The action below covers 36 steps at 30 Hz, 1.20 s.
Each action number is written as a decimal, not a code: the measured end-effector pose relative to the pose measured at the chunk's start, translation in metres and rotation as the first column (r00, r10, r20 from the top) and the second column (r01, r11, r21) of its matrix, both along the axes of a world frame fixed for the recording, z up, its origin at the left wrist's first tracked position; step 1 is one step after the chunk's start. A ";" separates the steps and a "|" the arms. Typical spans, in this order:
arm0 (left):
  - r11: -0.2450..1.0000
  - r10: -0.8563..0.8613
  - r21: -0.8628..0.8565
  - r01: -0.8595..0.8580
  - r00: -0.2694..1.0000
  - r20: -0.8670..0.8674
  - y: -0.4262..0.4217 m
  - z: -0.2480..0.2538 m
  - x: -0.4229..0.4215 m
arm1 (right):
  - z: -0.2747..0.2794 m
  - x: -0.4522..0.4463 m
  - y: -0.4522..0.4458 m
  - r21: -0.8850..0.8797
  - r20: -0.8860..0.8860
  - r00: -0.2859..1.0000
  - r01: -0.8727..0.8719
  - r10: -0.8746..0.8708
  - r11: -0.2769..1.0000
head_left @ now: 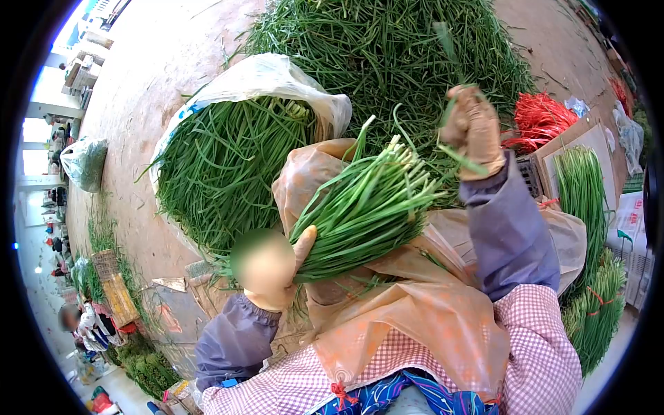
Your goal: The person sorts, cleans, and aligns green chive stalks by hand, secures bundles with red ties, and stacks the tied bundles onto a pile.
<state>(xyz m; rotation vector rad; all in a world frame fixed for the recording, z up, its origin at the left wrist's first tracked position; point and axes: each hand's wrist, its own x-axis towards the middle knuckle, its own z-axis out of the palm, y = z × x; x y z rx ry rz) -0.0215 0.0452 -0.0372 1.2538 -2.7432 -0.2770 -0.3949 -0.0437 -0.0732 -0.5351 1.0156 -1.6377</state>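
Note:
My left hand point(280, 273), gloved and partly blurred, is closed around the leafy side of a bunch of green chives point(366, 214). The bunch lies across my lap on an orange-tinted plastic apron point(415, 311), its pale cut ends pointing up and right. Raised to the right of it, my gloved right hand point(474, 131) is closed on a few loose chive leaves point(462, 160), smeared by motion. Left of the bunch stands a white plastic bag point(266, 76) packed with more chives point(228, 166).
A large heap of loose greens point(387, 55) covers the floor ahead. Red ties point(543, 121) lie by a cardboard box at right. Tied chive bundles point(595, 311) stand beside my right side. Another filled bag point(84, 164) and a person point(93, 325) are farther left.

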 end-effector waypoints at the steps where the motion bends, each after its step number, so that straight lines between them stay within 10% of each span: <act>1: 1.000 0.002 -0.003 -0.003 1.000 -0.007 0.000 0.000 0.000 | -0.011 -0.023 -0.004 -0.060 -0.023 1.000 0.019 -0.020 0.998; 6: 1.000 -0.009 -0.027 0.011 0.998 0.060 0.000 0.001 -0.001 | -0.014 -0.035 0.019 0.164 -0.528 0.824 -0.141 0.207 0.976; 9: 0.999 -0.014 -0.037 0.018 0.995 0.102 0.000 0.001 -0.003 | 0.020 0.009 0.047 0.091 -0.518 0.802 -0.293 0.296 0.952; 12: 0.999 -0.026 -0.043 0.031 0.993 0.115 -0.001 0.003 -0.004 | 0.032 0.049 0.052 0.164 -0.959 0.135 -0.448 0.248 0.879; 14: 0.999 -0.028 -0.036 0.032 0.995 0.101 -0.002 0.002 -0.005 | 0.005 0.068 0.043 -0.007 -0.996 0.083 -0.534 0.045 0.845; 19: 1.000 0.027 -0.015 -0.027 0.999 0.042 0.005 -0.002 -0.001 | -0.024 0.057 0.024 -0.233 -0.777 0.627 -0.202 -0.057 0.951; 21: 1.000 0.023 -0.001 -0.023 0.999 0.028 0.006 -0.007 0.002 | -0.013 0.018 0.014 0.107 -0.303 0.951 -0.028 0.060 0.994; 23: 1.000 0.015 0.004 -0.015 1.000 0.024 0.005 -0.009 0.003 | -0.024 -0.021 0.003 0.167 -0.359 0.920 0.230 -0.158 0.959; 30: 0.999 0.022 0.023 -0.023 0.997 0.071 0.003 -0.005 -0.003 | 0.010 0.012 0.046 0.264 -0.451 0.829 -0.229 0.330 0.937; 32: 1.000 0.021 0.019 -0.023 0.995 0.098 0.004 -0.002 -0.006 | 0.034 0.034 0.043 0.596 -0.695 0.299 -0.268 0.653 0.757; 34: 1.000 0.012 -0.001 -0.012 0.993 0.118 0.005 0.002 -0.009 | 0.009 0.053 0.034 0.543 -0.802 0.057 -0.347 0.595 0.765; 36: 1.000 0.012 -0.002 -0.012 0.992 0.128 0.006 0.002 -0.010 | -0.027 0.062 0.031 0.532 -0.712 0.274 -0.391 0.647 0.751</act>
